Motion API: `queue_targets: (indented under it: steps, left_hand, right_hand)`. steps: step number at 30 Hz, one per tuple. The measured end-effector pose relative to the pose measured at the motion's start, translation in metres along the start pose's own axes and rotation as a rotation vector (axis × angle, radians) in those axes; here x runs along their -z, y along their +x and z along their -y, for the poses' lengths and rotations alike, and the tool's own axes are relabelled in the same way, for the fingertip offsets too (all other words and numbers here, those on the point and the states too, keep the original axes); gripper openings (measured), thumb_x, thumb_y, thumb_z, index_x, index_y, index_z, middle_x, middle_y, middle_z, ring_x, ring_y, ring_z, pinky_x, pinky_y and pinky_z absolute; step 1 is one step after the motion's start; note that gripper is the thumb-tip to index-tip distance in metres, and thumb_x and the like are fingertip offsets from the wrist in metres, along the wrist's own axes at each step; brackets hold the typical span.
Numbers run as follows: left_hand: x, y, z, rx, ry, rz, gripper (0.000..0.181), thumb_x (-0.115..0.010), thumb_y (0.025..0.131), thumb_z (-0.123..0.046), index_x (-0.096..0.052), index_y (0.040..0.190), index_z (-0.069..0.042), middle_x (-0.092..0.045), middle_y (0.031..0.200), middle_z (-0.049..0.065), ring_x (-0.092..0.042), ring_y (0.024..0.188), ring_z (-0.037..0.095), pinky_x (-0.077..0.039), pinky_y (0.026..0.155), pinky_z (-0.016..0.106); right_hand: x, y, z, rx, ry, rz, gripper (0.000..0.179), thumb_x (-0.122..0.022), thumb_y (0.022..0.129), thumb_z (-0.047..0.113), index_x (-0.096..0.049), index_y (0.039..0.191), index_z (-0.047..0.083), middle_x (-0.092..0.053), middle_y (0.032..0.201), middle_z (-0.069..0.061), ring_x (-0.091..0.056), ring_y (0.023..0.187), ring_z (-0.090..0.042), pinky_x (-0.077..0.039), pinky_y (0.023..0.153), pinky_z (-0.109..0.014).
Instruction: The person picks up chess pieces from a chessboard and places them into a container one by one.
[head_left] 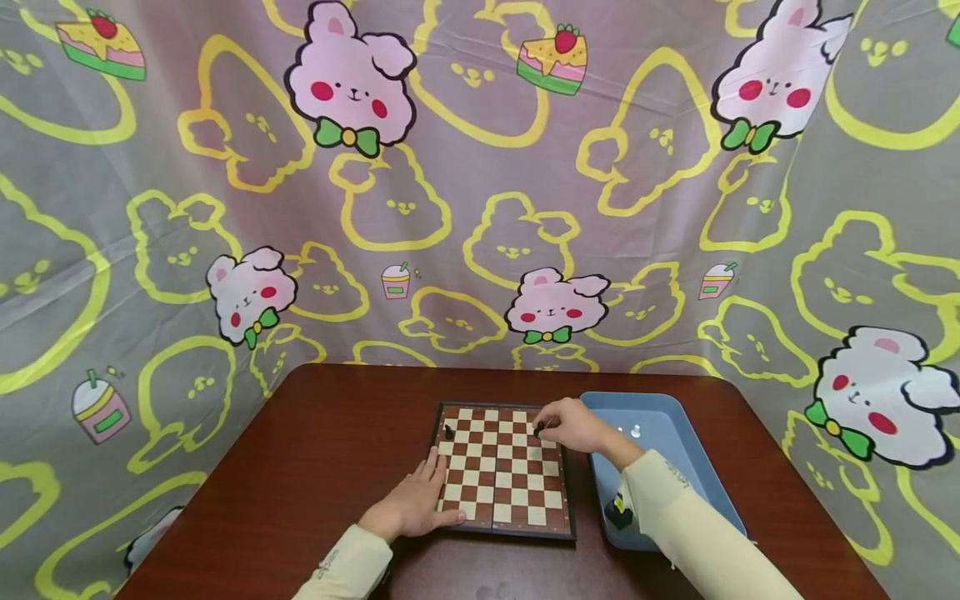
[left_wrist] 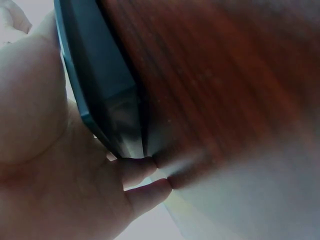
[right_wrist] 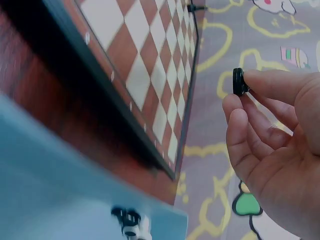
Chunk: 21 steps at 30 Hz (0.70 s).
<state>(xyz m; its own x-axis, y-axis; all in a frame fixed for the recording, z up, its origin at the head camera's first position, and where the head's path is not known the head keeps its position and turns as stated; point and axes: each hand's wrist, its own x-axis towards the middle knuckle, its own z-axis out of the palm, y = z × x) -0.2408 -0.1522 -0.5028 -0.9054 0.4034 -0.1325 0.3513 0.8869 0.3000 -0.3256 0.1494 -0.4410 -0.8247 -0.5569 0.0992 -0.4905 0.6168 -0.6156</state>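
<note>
A brown-and-cream chessboard [head_left: 502,467] with a black frame lies on the table. My left hand [head_left: 412,500] rests on its near left edge, fingers stretched out; the left wrist view shows the board's black rim [left_wrist: 100,65] against the palm. Over the far right corner, my right hand [head_left: 573,423] pinches a black chess piece [head_left: 539,429] between thumb and fingers. In the right wrist view the piece's round base [right_wrist: 238,82] faces away from the fingers, toward the board. Another black chess piece [head_left: 449,432] stands near the far left corner.
Right of the board sits a blue tray [head_left: 697,467] holding small white pieces [head_left: 636,431]; black pieces [right_wrist: 127,216] also show there in the right wrist view. A black object with yellow [head_left: 618,510] is beside the right sleeve. A patterned curtain [head_left: 465,250] surrounds the table [head_left: 315,450].
</note>
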Motion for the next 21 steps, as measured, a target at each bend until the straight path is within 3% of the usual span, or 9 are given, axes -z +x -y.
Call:
queue_targets:
  steps: [5, 9, 12, 17, 21]
  left_hand:
    - [0.001, -0.001, -0.001, -0.005, 0.007, 0.004, 0.102, -0.054, 0.083, -0.066, -0.022, 0.146, 0.008, -0.008, 0.152, 0.028, -0.024, 0.135, 0.044, -0.033, 0.1, 0.055]
    - [0.002, -0.001, -0.002, -0.014, 0.014, 0.001, 0.102, -0.054, 0.084, -0.065, -0.022, 0.146, 0.009, -0.008, 0.152, 0.029, -0.025, 0.134, 0.044, -0.034, 0.1, 0.055]
    - [0.002, -0.001, -0.002, -0.02, 0.015, -0.003, 0.101, -0.055, 0.084, -0.064, -0.022, 0.145, 0.01, -0.009, 0.152, 0.03, -0.026, 0.134, 0.045, -0.034, 0.1, 0.055]
    - [0.002, -0.001, -0.002, -0.01, 0.004, -0.005, 0.102, -0.056, 0.084, -0.064, -0.022, 0.145, 0.01, -0.009, 0.152, 0.03, -0.025, 0.134, 0.045, -0.033, 0.1, 0.055]
    - [0.002, -0.001, -0.002, -0.007, 0.001, -0.005, 0.102, -0.055, 0.084, -0.064, -0.022, 0.145, 0.01, -0.009, 0.152, 0.03, -0.025, 0.134, 0.045, -0.033, 0.101, 0.055]
  right_hand:
    - [0.014, -0.009, -0.015, -0.041, 0.017, -0.017, 0.015, -0.064, 0.089, 0.009, -0.071, 0.102, 0.006, -0.064, 0.086, 0.002, -0.051, 0.057, -0.01, -0.043, 0.053, -0.03]
    - [0.022, -0.015, -0.03, -0.056, 0.003, -0.036, 0.018, -0.064, 0.089, 0.011, -0.07, 0.104, 0.005, -0.064, 0.093, -0.001, -0.046, 0.052, -0.011, -0.04, 0.05, -0.03]
    - [0.029, -0.02, -0.041, -0.088, 0.007, -0.05, 0.019, -0.065, 0.089, 0.012, -0.071, 0.105, 0.005, -0.064, 0.1, -0.002, -0.053, 0.062, -0.015, -0.042, 0.055, -0.031]
    - [0.038, -0.028, -0.056, -0.108, 0.037, -0.06, 0.018, -0.065, 0.089, 0.01, -0.069, 0.105, 0.004, -0.065, 0.095, -0.002, -0.059, 0.073, -0.026, -0.045, 0.057, -0.033]
    - [0.042, -0.034, -0.065, -0.106, 0.057, -0.051, 0.019, -0.065, 0.089, 0.009, -0.068, 0.106, 0.0, -0.065, 0.092, -0.002, -0.06, 0.076, -0.026, -0.046, 0.059, -0.033]
